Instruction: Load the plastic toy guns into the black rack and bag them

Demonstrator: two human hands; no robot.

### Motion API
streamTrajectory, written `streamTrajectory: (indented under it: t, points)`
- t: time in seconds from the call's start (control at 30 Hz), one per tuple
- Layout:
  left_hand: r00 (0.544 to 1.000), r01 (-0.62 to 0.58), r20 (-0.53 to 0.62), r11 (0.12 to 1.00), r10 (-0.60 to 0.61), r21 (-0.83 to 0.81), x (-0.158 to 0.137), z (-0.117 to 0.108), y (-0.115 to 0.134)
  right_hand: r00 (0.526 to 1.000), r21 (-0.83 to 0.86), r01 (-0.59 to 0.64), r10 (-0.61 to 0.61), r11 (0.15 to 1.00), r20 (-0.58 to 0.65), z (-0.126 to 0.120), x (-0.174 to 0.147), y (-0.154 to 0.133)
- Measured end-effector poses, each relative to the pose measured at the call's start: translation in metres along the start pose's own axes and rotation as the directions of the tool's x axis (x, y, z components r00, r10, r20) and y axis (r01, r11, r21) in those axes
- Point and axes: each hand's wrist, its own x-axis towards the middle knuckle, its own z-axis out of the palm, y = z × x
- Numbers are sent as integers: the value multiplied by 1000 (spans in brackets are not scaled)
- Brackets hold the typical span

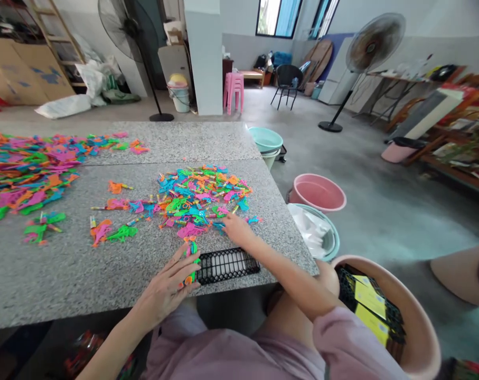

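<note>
My left hand (170, 282) lies at the left end of a black plastic lattice basket (227, 265), its fingers stretched and spread over a few small plastic toys (192, 258) in green, pink and orange. The basket sits near the table's front edge, and most of its inside shows bare mesh. At the near right side of a heap of bright small plastic toys (199, 195), my right hand (239, 231) has its fingers drawn together. A blue piece shows by its fingertips, which are partly hidden among the toys.
A larger toy pile (33, 163) covers the speckled stone table's (57, 279) far left, with loose toys (120, 232) between. Right of the table stand a pink basin (320, 192), a tub with plastic bags (310, 232) and a big tub (425, 327) holding black baskets and yellow cards.
</note>
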Motion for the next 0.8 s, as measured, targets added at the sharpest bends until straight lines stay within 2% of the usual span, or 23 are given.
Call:
streamTrajectory:
  t: [0.1,0.2,0.3,0.4,0.5,0.57,0.63,0.73,0.77,0.8]
  points:
    - [1000,16,-4,999,-17,-37,0,1,0,997,-43,-64,66,997,42,-7,1,28]
    - [999,20,-42,998,-22,-51,0,5,0,998,-72,-30,34,997,58,-12,4,39]
    - [999,28,-42,998,-30,-49,1,6,1,999,-22,-14,15,1000,45,-13,8,29]
    - [999,36,-28,999,-37,-29,0,3,2,996,131,-84,84,988,7,-17,6,18]
    - [999,48,-10,999,-48,-8,-2,0,3,979,302,-175,197,937,-42,-19,-15,7]
    - [997,74,13,997,-74,-5,-3,-1,4,974,372,-199,226,907,-28,-14,-38,-8]
    - [995,98,25,995,-98,-7,-4,0,5,979,534,-194,201,823,46,-3,-64,-32]
    - [995,100,33,995,-99,-12,-3,1,5,980,788,-196,137,584,142,15,-90,-75]
    - [994,99,40,995,-98,-12,-2,2,5,979,811,-201,139,549,148,20,-92,-86]
    - [994,97,46,995,-97,-10,-2,2,5,977,800,-208,151,563,147,23,-93,-95]
